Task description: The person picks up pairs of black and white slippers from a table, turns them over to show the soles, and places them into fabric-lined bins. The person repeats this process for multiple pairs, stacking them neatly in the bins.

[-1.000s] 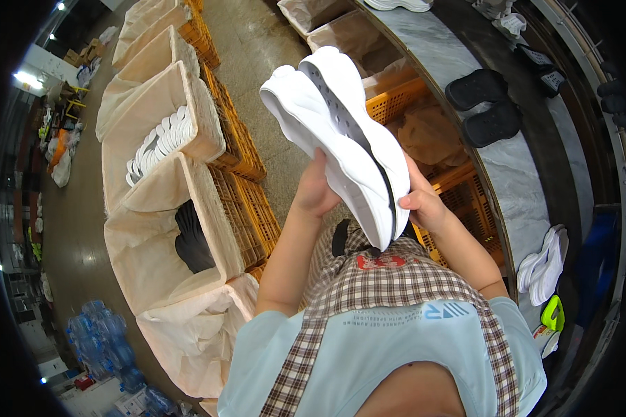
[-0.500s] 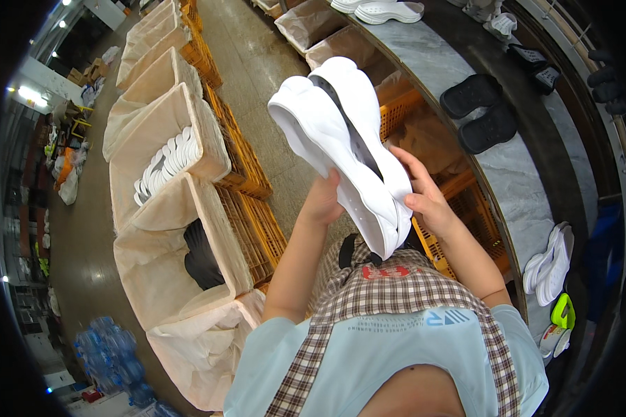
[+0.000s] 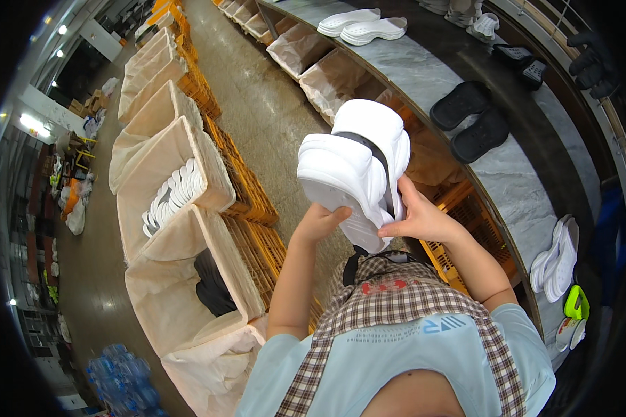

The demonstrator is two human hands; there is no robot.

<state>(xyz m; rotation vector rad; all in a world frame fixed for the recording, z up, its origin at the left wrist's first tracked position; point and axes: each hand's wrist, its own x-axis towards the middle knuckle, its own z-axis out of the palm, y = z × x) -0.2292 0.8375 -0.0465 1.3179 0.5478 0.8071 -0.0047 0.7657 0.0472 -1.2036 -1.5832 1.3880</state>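
Left hand (image 3: 323,222), right hand (image 3: 426,217) pinching shoes (image 3: 341,165), bin (image 3: 214,171) of white soles (image 3: 173,195) perhaps, next bin (image 3: 232,270) of black pieces (image 3: 214,283)

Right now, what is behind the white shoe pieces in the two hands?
Behind the white shoe pieces, held by the left hand and right hand, floor shows at left, a cloth-lined bin above, brown cloth at right. Whatever they directly cover cannot be seen.

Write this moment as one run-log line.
left hand: holds white footwear pair | right hand: holds same pair | left side: lined bins | right side: black footwear
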